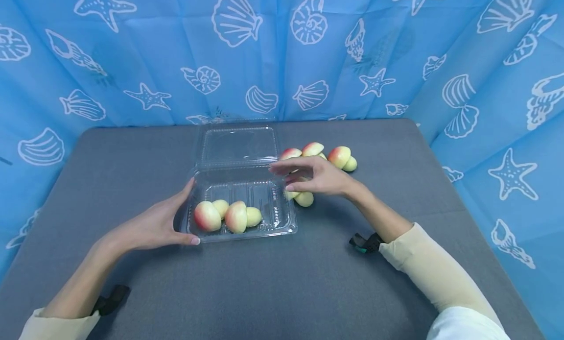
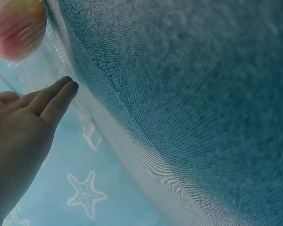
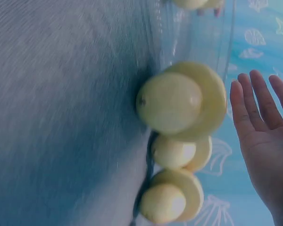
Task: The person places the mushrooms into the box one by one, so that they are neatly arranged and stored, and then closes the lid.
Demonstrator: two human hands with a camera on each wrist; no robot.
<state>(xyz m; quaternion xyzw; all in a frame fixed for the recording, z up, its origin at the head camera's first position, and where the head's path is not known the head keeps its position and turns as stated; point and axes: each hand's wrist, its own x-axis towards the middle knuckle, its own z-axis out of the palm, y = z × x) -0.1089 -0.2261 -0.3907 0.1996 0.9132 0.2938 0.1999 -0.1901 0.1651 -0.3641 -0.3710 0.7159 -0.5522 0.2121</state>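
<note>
The right hand (image 1: 318, 175), fingers extended and empty, hovers above a mushroom-shaped piece (image 1: 304, 199) just right of the clear container (image 1: 276, 230).

- A clear plastic container (image 1: 272, 232) lies open on the counter (image 1: 308, 281), its lid (image 1: 238, 145) folded back.
- Two mushroom-shaped pieces (image 1: 236, 218), red-and-yellow caps on pale stems, lie sideways in its front part.
- Other pieces (image 1: 340, 157), alike, lie to its right, one just beside it, some partly hidden.
</note>
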